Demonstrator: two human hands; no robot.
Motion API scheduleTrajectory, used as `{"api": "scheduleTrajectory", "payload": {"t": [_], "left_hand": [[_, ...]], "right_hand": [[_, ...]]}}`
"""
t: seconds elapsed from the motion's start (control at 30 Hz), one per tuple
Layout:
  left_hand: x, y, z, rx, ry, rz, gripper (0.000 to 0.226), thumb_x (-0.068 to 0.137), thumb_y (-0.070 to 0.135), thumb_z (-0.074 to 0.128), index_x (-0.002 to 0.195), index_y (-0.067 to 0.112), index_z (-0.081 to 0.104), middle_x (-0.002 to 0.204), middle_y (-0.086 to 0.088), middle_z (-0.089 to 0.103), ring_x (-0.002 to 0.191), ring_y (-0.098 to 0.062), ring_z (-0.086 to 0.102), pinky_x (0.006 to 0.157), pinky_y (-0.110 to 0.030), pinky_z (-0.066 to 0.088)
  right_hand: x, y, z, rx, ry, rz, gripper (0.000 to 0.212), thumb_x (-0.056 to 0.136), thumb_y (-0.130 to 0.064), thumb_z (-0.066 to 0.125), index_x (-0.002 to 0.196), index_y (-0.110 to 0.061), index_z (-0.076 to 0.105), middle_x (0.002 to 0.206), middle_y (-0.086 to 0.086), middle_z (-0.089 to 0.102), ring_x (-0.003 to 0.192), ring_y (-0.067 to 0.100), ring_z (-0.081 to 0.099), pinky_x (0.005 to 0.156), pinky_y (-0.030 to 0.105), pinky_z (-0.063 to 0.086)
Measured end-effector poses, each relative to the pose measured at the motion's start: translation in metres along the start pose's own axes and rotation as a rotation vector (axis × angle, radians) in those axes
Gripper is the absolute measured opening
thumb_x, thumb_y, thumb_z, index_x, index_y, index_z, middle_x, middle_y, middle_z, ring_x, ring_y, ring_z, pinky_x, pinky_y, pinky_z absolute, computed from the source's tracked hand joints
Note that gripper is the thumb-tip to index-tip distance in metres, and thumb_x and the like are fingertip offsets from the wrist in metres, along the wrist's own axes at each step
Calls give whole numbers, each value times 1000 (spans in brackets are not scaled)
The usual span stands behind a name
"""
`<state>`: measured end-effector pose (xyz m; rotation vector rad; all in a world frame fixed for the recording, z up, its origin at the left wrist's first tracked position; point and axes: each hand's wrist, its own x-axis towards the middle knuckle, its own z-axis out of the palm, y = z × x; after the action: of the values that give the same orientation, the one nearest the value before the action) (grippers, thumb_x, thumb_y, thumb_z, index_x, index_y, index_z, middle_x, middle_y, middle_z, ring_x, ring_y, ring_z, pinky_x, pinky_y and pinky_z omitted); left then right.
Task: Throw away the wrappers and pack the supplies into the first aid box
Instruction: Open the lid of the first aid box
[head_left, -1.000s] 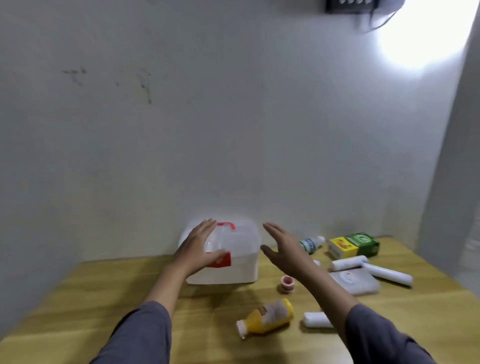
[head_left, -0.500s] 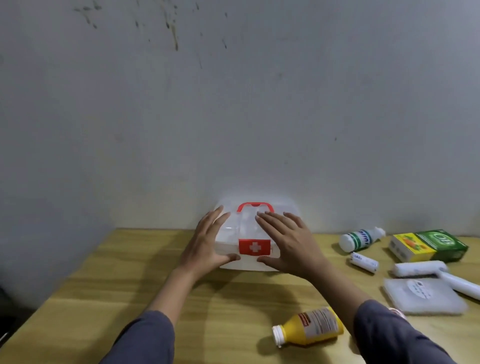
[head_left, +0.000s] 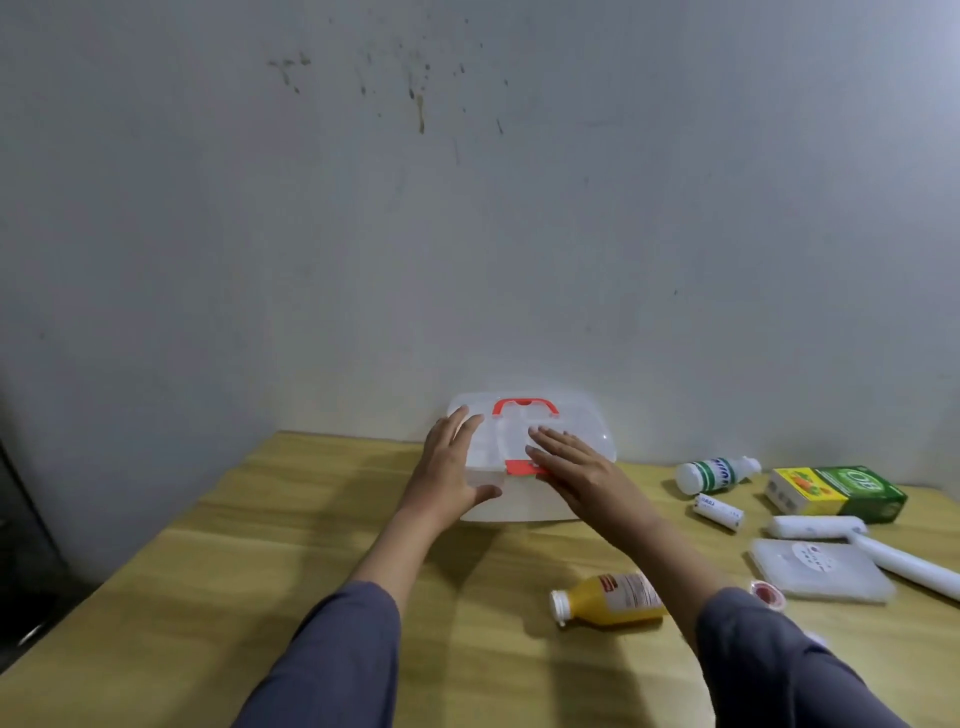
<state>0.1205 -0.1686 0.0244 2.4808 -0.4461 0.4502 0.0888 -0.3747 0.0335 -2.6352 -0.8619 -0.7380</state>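
Note:
The translucent white first aid box (head_left: 584, 423) with a red handle (head_left: 525, 405) stands at the table's far edge against the wall. My left hand (head_left: 449, 470) grips its left front corner, fingers on the lid, thumb at the front. My right hand (head_left: 571, 467) lies over the lid's front and covers most of the red latch. Supplies lie to the right: a yellow bottle (head_left: 608, 600) on its side, a white and green bottle (head_left: 714, 474), a green and yellow carton (head_left: 836, 491), a small white tube (head_left: 718, 511), a bandage roll (head_left: 815, 526) and a flat white packet (head_left: 821, 569).
The wooden table (head_left: 260, 545) runs up to a stained grey wall. A long white roll (head_left: 914, 564) reaches the right frame edge, and a small red-centred tape roll (head_left: 766, 592) sits beside my right sleeve. Dark floor shows past the table's left edge.
Both hands came down from in front of the box onto its lid. My right hand has slid over the red latch, and my view has shifted so the box sits higher in frame.

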Motion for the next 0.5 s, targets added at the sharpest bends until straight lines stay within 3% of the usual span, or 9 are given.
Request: {"api": "scheduleTrajectory", "payload": {"t": [0.17, 0.27, 0.4, 0.5], "left_hand": [[-10, 14, -7, -65, -48, -62, 101, 75, 38, 80, 152, 20, 18, 163, 1, 6, 150, -19, 7, 119, -35, 18], [-16, 15, -8, -111, -81, -73, 108, 71, 47, 80, 153, 20, 15, 163, 2, 4, 150, -19, 6, 120, -38, 19], [-25, 18, -8, -196, -52, -98, 114, 70, 49, 80, 154, 17, 10, 163, 0, 4, 150, -19, 7, 120, -40, 20], [-28, 18, -7, -348, 3, -148, 118, 66, 41, 86, 152, 16, 10, 159, -3, 15, 145, -22, 20, 116, -37, 29]], "right_hand": [[-5, -21, -13, 155, 13, 139, 37, 93, -19, 51, 130, -14, 53, 144, 0, 44, 137, 8, 32, 116, 21, 18], [-9, -28, -18, 187, -5, 176, 36, 92, -17, 53, 128, -14, 55, 143, 0, 46, 137, 11, 36, 118, 29, 24], [-8, -32, -28, 200, -41, 205, 35, 91, -18, 54, 126, -14, 57, 143, 0, 47, 136, 12, 38, 114, 23, 25], [-3, -31, -37, 220, -47, 216, 33, 90, -20, 56, 123, -16, 60, 140, 0, 50, 134, 12, 42, 110, 20, 27]]}}
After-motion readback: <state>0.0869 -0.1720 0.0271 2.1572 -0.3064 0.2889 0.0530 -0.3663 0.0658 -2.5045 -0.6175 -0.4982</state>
